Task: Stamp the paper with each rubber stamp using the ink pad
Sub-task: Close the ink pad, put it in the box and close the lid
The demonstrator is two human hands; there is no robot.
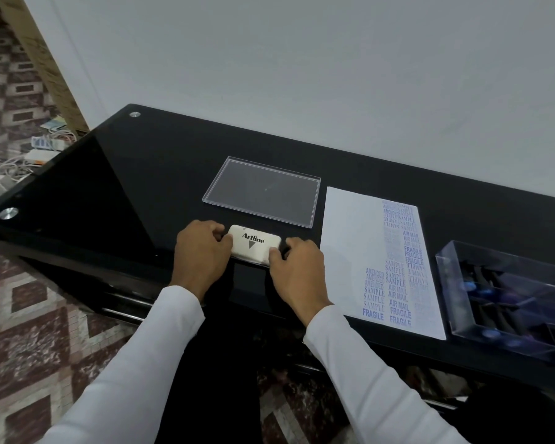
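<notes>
Partly hidden, ink pad (254,244) gripped by left hand (202,253), right hand (297,270), boxed stamps (507,293) blurred

— What is the person wearing?
— Long white sleeves on both arms, plain and close-fitting, with no print or markings, ending at the wrists.
— Anything on the left hand (201,254) or the right hand (297,272)?
— Both are bare: no gloves, rings or watch showing.
— And lower down?
— Dark clothing shows between the arms.
</notes>
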